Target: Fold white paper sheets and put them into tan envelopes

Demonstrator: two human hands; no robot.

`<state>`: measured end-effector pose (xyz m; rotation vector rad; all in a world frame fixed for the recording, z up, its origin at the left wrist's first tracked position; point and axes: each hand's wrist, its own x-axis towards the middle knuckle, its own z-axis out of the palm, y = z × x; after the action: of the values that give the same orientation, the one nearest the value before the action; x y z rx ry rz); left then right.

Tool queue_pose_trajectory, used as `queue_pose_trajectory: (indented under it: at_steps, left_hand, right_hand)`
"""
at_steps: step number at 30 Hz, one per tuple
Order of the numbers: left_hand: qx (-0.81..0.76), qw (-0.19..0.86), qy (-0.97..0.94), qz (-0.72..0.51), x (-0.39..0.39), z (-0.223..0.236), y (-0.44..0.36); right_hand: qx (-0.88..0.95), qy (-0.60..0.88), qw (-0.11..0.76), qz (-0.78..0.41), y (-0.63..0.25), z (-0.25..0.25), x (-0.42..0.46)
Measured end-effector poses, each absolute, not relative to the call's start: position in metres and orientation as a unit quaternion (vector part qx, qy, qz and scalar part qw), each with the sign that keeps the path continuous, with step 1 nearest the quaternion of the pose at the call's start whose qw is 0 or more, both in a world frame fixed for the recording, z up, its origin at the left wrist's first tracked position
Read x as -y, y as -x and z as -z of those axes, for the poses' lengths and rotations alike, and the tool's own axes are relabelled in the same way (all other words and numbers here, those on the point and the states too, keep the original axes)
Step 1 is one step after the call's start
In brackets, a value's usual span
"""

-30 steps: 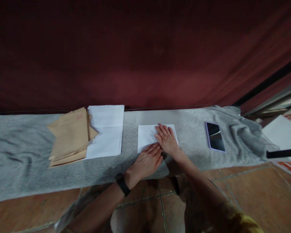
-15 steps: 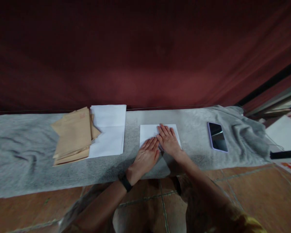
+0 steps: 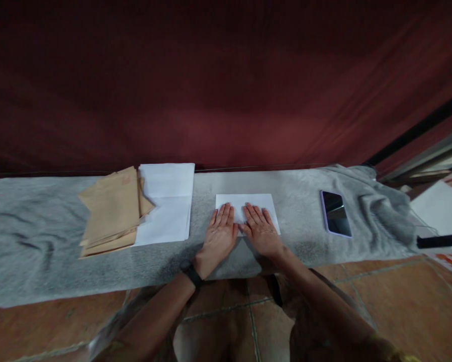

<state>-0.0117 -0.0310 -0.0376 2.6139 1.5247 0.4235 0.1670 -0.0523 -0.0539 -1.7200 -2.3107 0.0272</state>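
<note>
A white sheet of paper (image 3: 241, 199), apparently folded, lies flat on the grey cloth in front of me. My left hand (image 3: 220, 231) rests palm down on its left part, fingers stretched out and pointing away from me. On the right part my right hand (image 3: 261, 231) lies flat too, its fingers slightly spread. The thumbs come close together near the paper's near edge. Both palms cover much of the sheet's lower half. Neither hand grips anything.
Brown envelopes (image 3: 114, 206) are piled at the left, partly over a stack of white paper (image 3: 169, 216). To the right lies a phone (image 3: 336, 213) with a purple edge. A grey cloth (image 3: 297, 201) covers the long surface, and a dark red curtain (image 3: 226, 125) hangs behind.
My left hand has slid left and turned to point straighter ahead, parting from the right hand's fingers. My right hand has shifted slightly nearer me. The paper stays flat.
</note>
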Motion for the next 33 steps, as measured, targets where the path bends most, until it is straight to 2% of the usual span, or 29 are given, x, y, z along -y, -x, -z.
queue_pose_trajectory:
  at_steps: [9, 16, 22, 26, 33]
  left_hand:
    - [-0.580, 0.105, -0.790, -0.167, 0.020, 0.035, 0.014]
    - [-0.624, 0.280, -0.670, -0.288, -0.007, 0.019, 0.036]
    - [-0.618, 0.460, -0.500, -0.395, -0.017, 0.028, 0.044]
    - [-0.607, 0.501, -0.429, -0.443, -0.016, 0.033, 0.042]
    - [-0.555, 0.568, -0.398, -0.459, -0.013, 0.025, 0.038]
  right_hand:
    - [0.754, 0.641, 0.141, 0.023, -0.184, 0.058, 0.058]
    - [0.741, 0.660, 0.115, 0.037, -0.186, 0.055, 0.060]
    - [0.746, 0.651, 0.139, 0.017, -0.180, 0.054, 0.060]
    - [0.790, 0.591, 0.157, -0.034, -0.171, 0.051, 0.064]
    - [0.820, 0.553, 0.134, -0.068, -0.149, 0.039, 0.072]
